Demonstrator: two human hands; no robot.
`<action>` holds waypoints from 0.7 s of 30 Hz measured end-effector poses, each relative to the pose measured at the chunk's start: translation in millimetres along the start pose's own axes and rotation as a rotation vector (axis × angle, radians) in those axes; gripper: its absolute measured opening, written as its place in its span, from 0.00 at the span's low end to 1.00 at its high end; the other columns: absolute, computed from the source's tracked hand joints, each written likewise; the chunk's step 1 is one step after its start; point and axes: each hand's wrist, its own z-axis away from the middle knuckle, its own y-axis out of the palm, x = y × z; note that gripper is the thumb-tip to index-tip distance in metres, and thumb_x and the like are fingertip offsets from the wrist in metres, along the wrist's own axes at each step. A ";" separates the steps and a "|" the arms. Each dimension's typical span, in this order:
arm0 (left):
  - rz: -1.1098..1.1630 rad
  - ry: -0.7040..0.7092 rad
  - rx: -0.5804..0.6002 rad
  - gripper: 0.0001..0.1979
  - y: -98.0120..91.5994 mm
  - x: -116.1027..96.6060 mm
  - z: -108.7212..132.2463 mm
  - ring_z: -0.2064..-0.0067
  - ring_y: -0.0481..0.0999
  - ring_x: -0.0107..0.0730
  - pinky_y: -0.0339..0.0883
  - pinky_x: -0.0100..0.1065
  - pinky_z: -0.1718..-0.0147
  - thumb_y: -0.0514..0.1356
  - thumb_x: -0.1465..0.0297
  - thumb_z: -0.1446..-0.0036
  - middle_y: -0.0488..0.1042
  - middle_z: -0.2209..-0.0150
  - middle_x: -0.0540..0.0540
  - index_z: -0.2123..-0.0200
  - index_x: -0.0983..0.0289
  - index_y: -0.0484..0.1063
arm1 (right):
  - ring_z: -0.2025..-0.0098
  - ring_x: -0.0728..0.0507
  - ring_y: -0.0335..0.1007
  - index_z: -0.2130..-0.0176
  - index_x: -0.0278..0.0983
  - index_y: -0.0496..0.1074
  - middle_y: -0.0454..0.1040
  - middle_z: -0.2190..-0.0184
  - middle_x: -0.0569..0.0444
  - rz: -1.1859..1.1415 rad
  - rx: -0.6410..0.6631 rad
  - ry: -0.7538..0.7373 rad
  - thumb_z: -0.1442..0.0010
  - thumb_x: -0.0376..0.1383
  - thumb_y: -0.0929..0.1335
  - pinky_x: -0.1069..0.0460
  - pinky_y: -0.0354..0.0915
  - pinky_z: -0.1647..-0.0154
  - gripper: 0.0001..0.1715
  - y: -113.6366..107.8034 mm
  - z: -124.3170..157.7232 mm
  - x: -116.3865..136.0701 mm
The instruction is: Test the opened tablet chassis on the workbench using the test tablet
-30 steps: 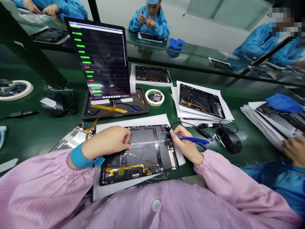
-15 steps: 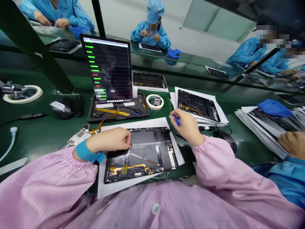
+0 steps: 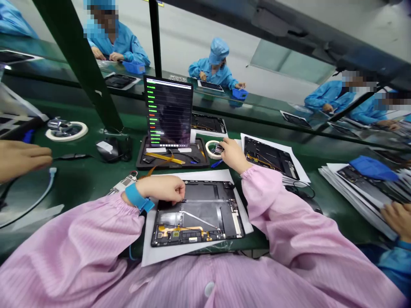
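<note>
An opened tablet housing (image 3: 205, 218) lies on white paper (image 3: 148, 252), its dark inside facing up with orange flex cables and a pale thin strip. My left hand (image 3: 171, 189), wearing a blue wristband, rests over its upper left part with the fingers curled closed; what they hold, if anything, is hidden. Beyond the housing, my right hand (image 3: 235, 155) is at a cream tape roll (image 3: 210, 155). Its fingertips are closed on a shiny metal piece (image 3: 218, 148) inside the ring. A blue tool (image 3: 217, 164) lies on the table just below that hand.
An upright tablet (image 3: 170, 113) with green and red text stands in a black tray (image 3: 160, 164). To its left is a mouse (image 3: 108, 149). Another opened housing (image 3: 272, 156) lies on papers at right. Other people's hands (image 3: 398, 218) show at both sides.
My right hand has moved back and left to the tape roll, and the blue tool it held now lies on the table. My left hand stays on the housing. The view has shifted left.
</note>
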 end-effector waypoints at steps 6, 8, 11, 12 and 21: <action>-0.040 0.033 -0.026 0.07 -3.1 -0.7 2.0 0.71 0.71 0.29 0.60 0.27 0.72 0.54 0.69 0.52 0.76 0.74 0.51 0.73 0.63 0.71 | 0.54 0.39 0.66 0.53 0.32 0.67 0.70 0.55 0.43 -0.243 0.127 -0.172 0.39 0.35 0.66 0.47 0.62 0.53 0.14 -15.6 55.1 43.3; -0.041 0.030 -0.055 0.07 -4.6 1.6 3.1 0.72 0.71 0.29 0.60 0.27 0.72 0.55 0.67 0.51 0.75 0.75 0.51 0.73 0.63 0.71 | 0.56 0.41 0.67 0.55 0.33 0.67 0.72 0.59 0.47 -0.307 0.192 -0.210 0.38 0.39 0.67 0.48 0.62 0.54 0.14 -7.5 67.7 57.8; 0.028 0.050 -0.157 0.10 -8.7 8.4 4.6 0.74 0.70 0.28 0.60 0.28 0.75 0.56 0.64 0.50 0.74 0.75 0.50 0.72 0.64 0.71 | 0.53 0.40 0.63 0.54 0.34 0.67 0.70 0.57 0.47 -0.338 0.140 -0.213 0.41 0.43 0.70 0.47 0.59 0.53 0.20 10.7 68.0 66.7; 0.068 0.054 -0.215 0.10 -10.4 11.0 4.9 0.75 0.70 0.28 0.60 0.28 0.76 0.56 0.63 0.50 0.74 0.75 0.50 0.71 0.64 0.71 | 0.55 0.41 0.63 0.56 0.35 0.67 0.69 0.59 0.48 -0.366 0.139 -0.203 0.42 0.44 0.71 0.47 0.59 0.54 0.19 16.2 64.8 66.7; 0.463 0.064 -1.021 0.17 -28.8 22.3 4.8 0.74 0.70 0.29 0.63 0.29 0.75 0.59 0.56 0.54 0.74 0.72 0.53 0.69 0.64 0.68 | 0.70 0.47 0.60 0.68 0.38 0.61 0.65 0.73 0.57 -0.754 0.134 -0.117 0.36 0.38 0.65 0.53 0.54 0.68 0.10 21.6 64.8 66.5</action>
